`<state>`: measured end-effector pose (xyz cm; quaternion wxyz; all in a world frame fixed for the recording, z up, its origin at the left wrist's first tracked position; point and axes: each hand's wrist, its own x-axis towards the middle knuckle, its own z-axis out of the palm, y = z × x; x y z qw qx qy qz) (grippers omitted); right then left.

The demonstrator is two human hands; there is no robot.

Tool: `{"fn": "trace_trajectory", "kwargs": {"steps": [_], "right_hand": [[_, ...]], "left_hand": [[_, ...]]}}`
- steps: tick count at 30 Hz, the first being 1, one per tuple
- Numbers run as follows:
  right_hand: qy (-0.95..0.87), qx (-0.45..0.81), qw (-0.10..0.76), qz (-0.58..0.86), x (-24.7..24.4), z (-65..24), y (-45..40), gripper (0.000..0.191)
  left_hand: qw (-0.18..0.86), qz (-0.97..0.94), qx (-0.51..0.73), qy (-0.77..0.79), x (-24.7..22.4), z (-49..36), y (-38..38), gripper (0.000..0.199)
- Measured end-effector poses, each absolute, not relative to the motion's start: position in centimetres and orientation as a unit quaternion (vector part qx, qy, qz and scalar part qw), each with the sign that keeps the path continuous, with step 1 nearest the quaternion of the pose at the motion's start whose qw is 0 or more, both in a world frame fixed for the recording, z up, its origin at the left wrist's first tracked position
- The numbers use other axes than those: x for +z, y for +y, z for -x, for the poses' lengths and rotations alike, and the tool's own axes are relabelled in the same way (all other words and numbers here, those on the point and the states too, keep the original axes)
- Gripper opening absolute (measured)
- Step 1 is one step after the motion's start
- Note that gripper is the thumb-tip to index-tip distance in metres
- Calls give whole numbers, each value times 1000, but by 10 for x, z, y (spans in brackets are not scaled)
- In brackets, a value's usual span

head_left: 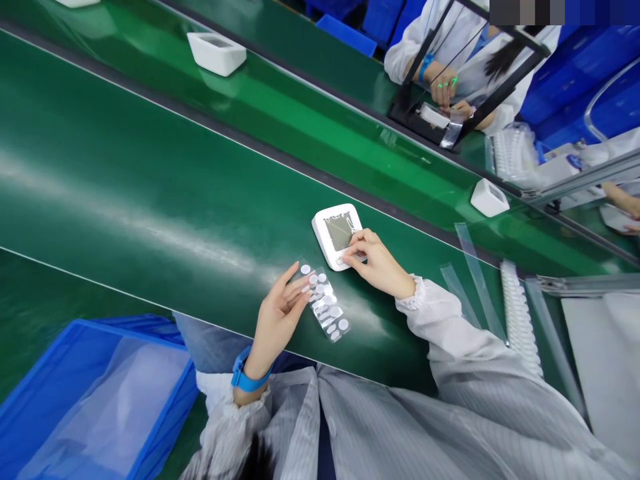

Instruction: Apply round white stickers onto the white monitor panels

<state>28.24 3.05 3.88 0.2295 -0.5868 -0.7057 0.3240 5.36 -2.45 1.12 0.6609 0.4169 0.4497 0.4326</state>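
My left hand holds a clear sheet of round white stickers between thumb and fingers, just above the green work surface. My right hand has its thumb and index finger pinched together over the lower front of a white monitor, which looks like a blood pressure monitor. Whatever is in that pinch, if anything, is too small to make out. The monitor lies face up, its grey screen partly covered by my fingers. The sheet is close to the monitor's near side.
Beyond a dark rail runs a green conveyor belt carrying white monitors. Across it, a co-worker handles something at a black frame. Clear plastic strips and a stack of white pieces lie right. A blue bin stands lower left.
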Motion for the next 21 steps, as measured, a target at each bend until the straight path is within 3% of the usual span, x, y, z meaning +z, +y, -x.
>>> {"fn": "trace_trajectory", "kwargs": {"steps": [21], "right_hand": [[-728, 210, 318, 570, 21, -271, 11, 4]], "left_hand": [[651, -420, 427, 465, 12, -54, -25, 63]]}}
